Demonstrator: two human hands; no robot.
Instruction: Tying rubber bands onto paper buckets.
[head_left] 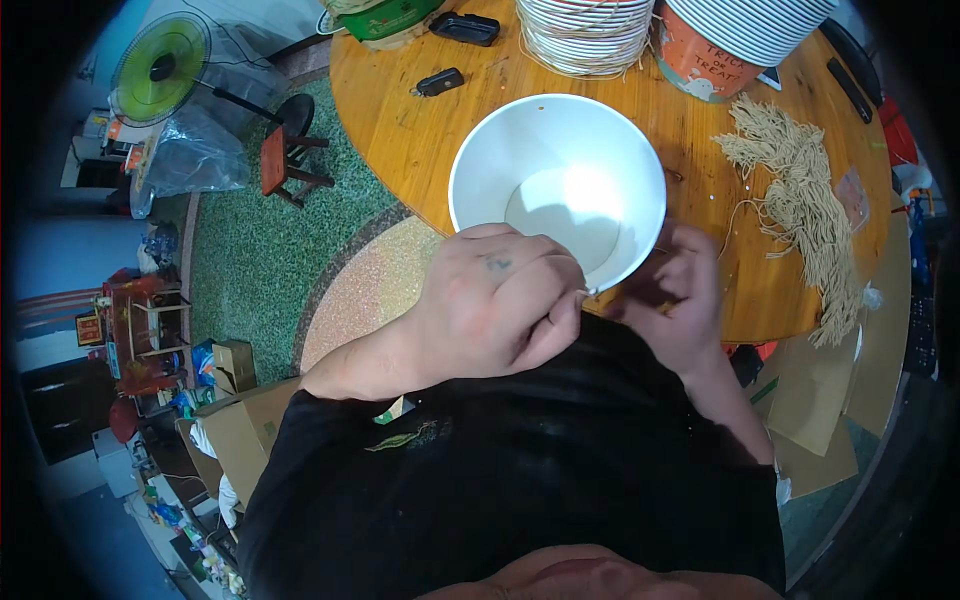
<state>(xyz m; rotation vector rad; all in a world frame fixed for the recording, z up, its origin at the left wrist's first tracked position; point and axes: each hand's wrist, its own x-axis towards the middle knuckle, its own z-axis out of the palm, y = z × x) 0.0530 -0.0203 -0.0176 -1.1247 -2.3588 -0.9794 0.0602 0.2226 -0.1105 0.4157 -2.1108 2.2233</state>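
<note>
Lettering (735,62) marks an orange bucket (688,60) beyond the white bucket (545,150).

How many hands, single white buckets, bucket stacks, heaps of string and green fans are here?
Hands: 2, the left hand and the right hand
White bucket: 1
Bucket stacks: 2, the left stack and the right stack
String heap: 1
Green fan: 1
Total: 7, counting each stack as one

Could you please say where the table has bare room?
The table shows bare wood between the small black object and white bucket, and, narrowly, between bucket and twine. Bucket stacks crowd its far side; twine, the right.
</note>
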